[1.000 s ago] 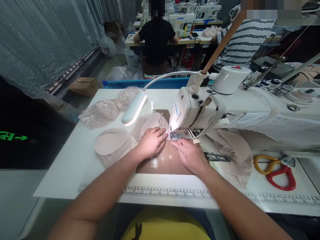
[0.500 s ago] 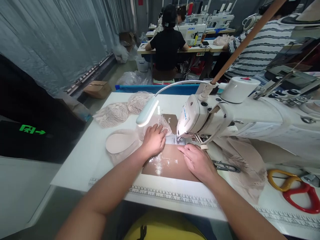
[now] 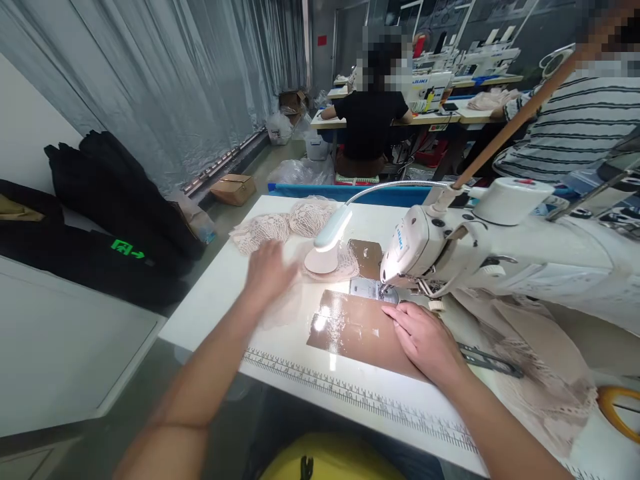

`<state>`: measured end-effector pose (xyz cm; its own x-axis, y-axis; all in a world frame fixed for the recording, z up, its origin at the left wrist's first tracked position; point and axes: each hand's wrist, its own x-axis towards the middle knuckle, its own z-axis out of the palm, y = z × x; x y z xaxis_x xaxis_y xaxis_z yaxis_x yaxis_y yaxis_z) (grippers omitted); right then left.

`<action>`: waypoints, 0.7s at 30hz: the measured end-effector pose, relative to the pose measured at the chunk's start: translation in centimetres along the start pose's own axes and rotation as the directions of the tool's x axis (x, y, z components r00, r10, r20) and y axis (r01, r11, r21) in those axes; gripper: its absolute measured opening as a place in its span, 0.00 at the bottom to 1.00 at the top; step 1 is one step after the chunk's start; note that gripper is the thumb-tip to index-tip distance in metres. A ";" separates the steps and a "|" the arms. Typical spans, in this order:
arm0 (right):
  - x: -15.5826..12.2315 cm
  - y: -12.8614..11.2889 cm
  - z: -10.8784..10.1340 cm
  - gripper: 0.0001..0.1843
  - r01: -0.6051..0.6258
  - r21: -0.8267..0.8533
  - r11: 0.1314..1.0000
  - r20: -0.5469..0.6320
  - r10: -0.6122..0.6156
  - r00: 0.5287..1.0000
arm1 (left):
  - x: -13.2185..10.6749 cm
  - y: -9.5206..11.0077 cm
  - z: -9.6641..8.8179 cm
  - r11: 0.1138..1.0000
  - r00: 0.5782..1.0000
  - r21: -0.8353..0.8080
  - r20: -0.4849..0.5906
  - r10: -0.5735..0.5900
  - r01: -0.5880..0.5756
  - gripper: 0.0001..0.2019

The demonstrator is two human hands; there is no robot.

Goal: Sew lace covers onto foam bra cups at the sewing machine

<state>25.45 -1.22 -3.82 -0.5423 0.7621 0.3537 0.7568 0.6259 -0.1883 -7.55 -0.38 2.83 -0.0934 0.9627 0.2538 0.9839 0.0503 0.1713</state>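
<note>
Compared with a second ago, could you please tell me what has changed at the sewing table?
The left hand has left the lace piece by the needle and swung left, toward the lace cups; it is blurred, so its grip is unclear. The right hand stays flat on the brown sheet by the sewing machine; the lamp is unchanged.

Bare table (image 3: 215,313) front-left, open for passing. Blocked at back by lace cups (image 3: 290,223), overhead by lamp (image 3: 333,230); rt side shut off by sewing machine (image 3: 415,250) w/ lace pile (image 3: 540,353) under arm.
</note>
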 end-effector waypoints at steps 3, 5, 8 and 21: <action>0.0 0.0 0.1 0.21 -0.009 -0.005 1.000 -0.007 0.009 1.000 | -2.1 -4.6 -0.8 0.980 0.971 0.007 0.137 -0.196 0.197 0.16; 0.0 -0.1 0.1 0.21 -0.015 -0.004 1.000 -0.004 0.015 1.000 | -4.0 -6.5 -1.3 0.948 0.963 -0.253 0.232 -0.136 0.194 0.12; 0.2 -0.3 -0.1 0.21 -0.036 0.017 0.999 0.011 0.036 0.999 | -6.6 -6.3 -2.4 0.678 0.911 -0.683 0.409 0.047 0.271 0.13; -0.1 -1.6 -2.7 0.15 0.011 0.458 0.889 0.016 -0.021 1.000 | -1.8 9.2 4.3 0.596 0.737 -0.803 0.406 0.540 0.006 0.28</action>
<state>25.26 -2.73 -1.13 -0.5635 0.7516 0.3429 0.4994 0.6406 -0.5833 2.32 -0.48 -0.10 0.5243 0.8448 -0.1071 0.4636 -0.1777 0.8680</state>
